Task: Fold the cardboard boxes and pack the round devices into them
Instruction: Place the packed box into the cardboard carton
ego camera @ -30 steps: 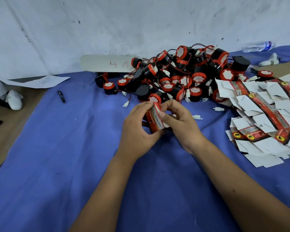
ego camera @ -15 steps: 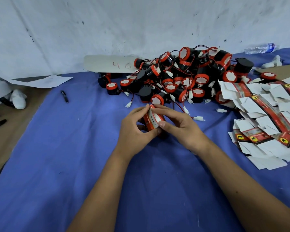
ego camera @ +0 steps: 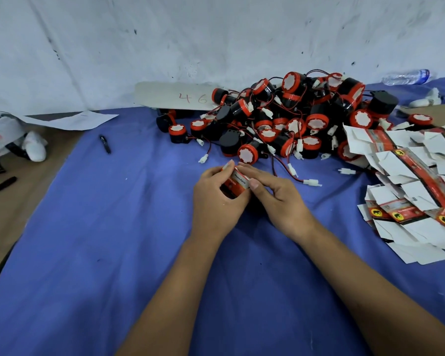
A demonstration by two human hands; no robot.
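While both forearms reach in from the near edge, the hands meet over the blue cloth (ego camera: 113,253) on the table. Left hand (ego camera: 213,201) is wrapped round a small red box (ego camera: 235,183), fingers curled behind it; right hand (ego camera: 280,199) pinches its top end, thumb on the face, forefinger over the white flap. Box sits tilted between the two, just above the cloth. Off to the right, a heap of flat boxes (ego camera: 411,186), white sides mostly up. Beyond the hands, the pile of red-and-black devices (ego camera: 288,116), wires and white plugs trailing out. Left of that, a black pen (ego camera: 105,144). Further back, a card marked 46 (ego camera: 175,96) against the wall, and a bottle (ego camera: 406,77) far right.
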